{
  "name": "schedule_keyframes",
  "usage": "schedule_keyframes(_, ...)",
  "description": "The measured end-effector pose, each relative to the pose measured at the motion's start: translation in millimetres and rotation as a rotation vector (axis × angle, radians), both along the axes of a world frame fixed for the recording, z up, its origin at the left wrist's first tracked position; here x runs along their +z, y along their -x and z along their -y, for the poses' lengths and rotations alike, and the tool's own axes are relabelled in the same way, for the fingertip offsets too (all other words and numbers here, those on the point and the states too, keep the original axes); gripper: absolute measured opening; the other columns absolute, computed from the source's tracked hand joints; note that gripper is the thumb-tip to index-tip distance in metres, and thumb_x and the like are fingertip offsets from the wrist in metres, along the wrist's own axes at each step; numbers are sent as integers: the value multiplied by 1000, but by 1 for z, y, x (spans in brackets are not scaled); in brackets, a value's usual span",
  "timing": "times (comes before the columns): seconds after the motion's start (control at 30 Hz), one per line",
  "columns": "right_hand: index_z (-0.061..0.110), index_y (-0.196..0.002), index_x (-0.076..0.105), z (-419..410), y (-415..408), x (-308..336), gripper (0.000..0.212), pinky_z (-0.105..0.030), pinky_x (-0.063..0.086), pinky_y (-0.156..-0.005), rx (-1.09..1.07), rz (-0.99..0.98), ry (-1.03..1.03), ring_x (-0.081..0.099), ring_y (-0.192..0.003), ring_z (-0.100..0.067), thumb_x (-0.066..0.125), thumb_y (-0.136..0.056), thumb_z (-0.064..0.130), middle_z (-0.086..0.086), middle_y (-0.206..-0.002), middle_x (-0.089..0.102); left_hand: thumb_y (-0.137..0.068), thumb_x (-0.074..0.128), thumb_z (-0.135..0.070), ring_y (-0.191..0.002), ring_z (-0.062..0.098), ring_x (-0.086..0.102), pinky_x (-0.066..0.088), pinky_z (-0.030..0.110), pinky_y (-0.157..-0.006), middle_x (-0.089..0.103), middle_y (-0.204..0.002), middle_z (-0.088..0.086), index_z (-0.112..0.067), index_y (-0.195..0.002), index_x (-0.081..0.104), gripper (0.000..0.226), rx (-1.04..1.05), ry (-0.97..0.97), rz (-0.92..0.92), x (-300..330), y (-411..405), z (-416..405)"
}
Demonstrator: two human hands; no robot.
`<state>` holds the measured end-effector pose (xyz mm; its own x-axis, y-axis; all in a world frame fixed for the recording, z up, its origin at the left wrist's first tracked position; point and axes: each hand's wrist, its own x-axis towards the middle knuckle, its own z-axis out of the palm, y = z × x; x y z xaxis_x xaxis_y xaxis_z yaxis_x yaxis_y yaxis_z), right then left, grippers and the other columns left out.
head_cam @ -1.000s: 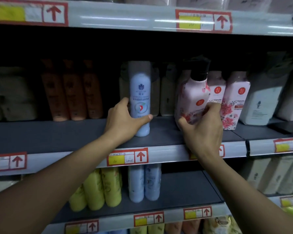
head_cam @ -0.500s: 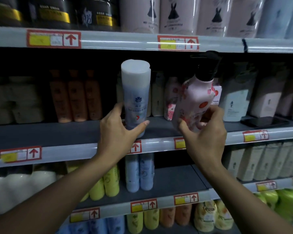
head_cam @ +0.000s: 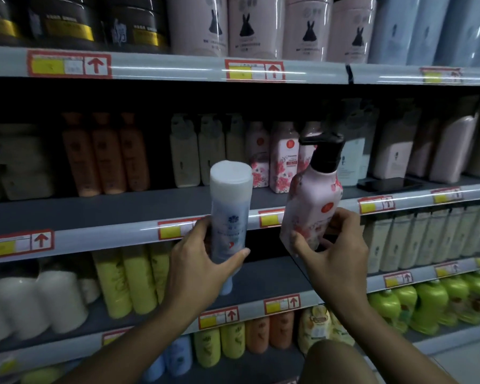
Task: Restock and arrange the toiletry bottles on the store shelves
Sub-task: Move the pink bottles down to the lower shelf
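Observation:
My left hand [head_cam: 198, 261] grips the lower part of a tall pale-blue bottle [head_cam: 229, 206] with a white cap, held upright in front of the middle shelf's edge [head_cam: 122, 231]. A pink floral pump bottle [head_cam: 312, 198] with a black pump head is held at its base by my right hand [head_cam: 336, 245], tilted slightly to the right. Both bottles are in the air, off the shelf. On the middle shelf behind them stand more pink floral bottles [head_cam: 284, 156].
Orange bottles [head_cam: 106, 153] and cream bottles [head_cam: 185, 153] stand at the back of the middle shelf. A dark phone-like slab [head_cam: 385, 184] lies on that shelf at right. Yellow bottles [head_cam: 128, 281] and green ones [head_cam: 438, 303] fill lower shelves. Pink canisters [head_cam: 252, 26] line the top shelf.
Both hands have lifted their bottles off the middle shelf and drawn them back toward me and lower. The view has pulled back, showing more shelves.

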<state>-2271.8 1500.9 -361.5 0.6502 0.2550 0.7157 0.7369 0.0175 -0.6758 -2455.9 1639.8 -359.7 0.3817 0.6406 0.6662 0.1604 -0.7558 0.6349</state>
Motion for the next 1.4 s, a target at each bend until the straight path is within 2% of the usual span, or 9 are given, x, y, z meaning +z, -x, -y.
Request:
schedule_keyframes(0.2, 25, -124, 50, 14, -16, -45, 68, -41, 62, -77, 28, -33, 136, 67, -96, -10, 90, -71, 41, 8, -111, 66, -69, 86, -57, -101, -1, 67, 63, 28, -79, 70, -119, -16, -38, -124, 56, 66, -23, 80, -46, -47, -17, 6)
schedule_keyframes(0.43, 31, -118, 48, 23, -31, -83, 64, -40, 63, -74, 45, -50, 204, 66, -92, -2, 89, -69, 36, 15, -104, 63, -70, 89, -48, -95, -2, 69, 61, 24, -74, 73, -115, -16, -36, -122, 58, 61, -12, 129, -121, -91, -39, 6)
schedule_keyframes(0.63, 28, -118, 49, 23, -55, -108, 62, -21, 57, -75, 101, -84, 236, 62, -102, 5, 85, -69, 44, 24, -105, 58, -71, 89, -45, -102, 12, 72, 63, 39, -77, 74, -118, -8, -34, -120, 57, 60, 14, 210, -200, -128, -64, -12)
schedule_keyframes(0.8, 27, -116, 49, 20, -78, -139, 61, -20, 53, -72, 92, -147, 308, 63, -97, 4, 87, -70, 36, 22, -102, 60, -73, 90, -34, -99, 7, 70, 55, 19, -73, 71, -113, -12, -33, -115, 56, 54, -7, 277, -215, -143, -86, -26)
schedule_keyframes(0.93, 28, -114, 48, 12, -90, -158, 63, -19, 46, -66, 73, -193, 370, 64, -90, -3, 90, -67, 31, 18, -96, 61, -70, 86, -38, -97, 10, 71, 57, 24, -74, 75, -113, -6, -24, -118, 62, 55, -2, 295, -232, -153, -99, -36)
schedule_keyframes(1.03, 24, -116, 51, 3, -95, -167, 67, -29, 53, -68, 55, -209, 397, 65, -87, -8, 78, -62, 51, 10, -97, 65, -68, 87, -34, -86, 6, 70, 50, 15, -67, 76, -105, -6, -23, -111, 64, 50, 15, 326, -239, -158, -106, -40)
schedule_keyframes(1.13, 20, -120, 52, -10, -101, -170, 65, -43, 60, -73, 47, -221, 418, 66, -89, -12, 83, -66, 38, 6, -101, 66, -68, 88, -26, -75, -8, 63, 44, 8, -60, 70, -92, -13, -26, -104, 60, 46, 24, 355, -225, -156, -114, -45)
schedule_keyframes(1.3, 20, -120, 51, -33, -110, -168, 62, -49, 60, -74, 43, -188, 429, 66, -92, -18, 83, -70, 37, 1, -105, 67, -62, 90, -24, -85, 10, 68, 54, 24, -66, 68, -102, -5, -23, -115, 50, 67, 52, 340, -167, -153, -129, -61)
schedule_keyframes(1.4, 18, -123, 52, -43, -112, -163, 63, -46, 59, -75, 34, -192, 424, 66, -94, -18, 84, -73, 39, 1, -109, 68, -63, 90, -24, -84, 6, 67, 55, 23, -69, 67, -105, -6, -25, -119, 46, 71, 60, 332, -137, -161, -133, -65)
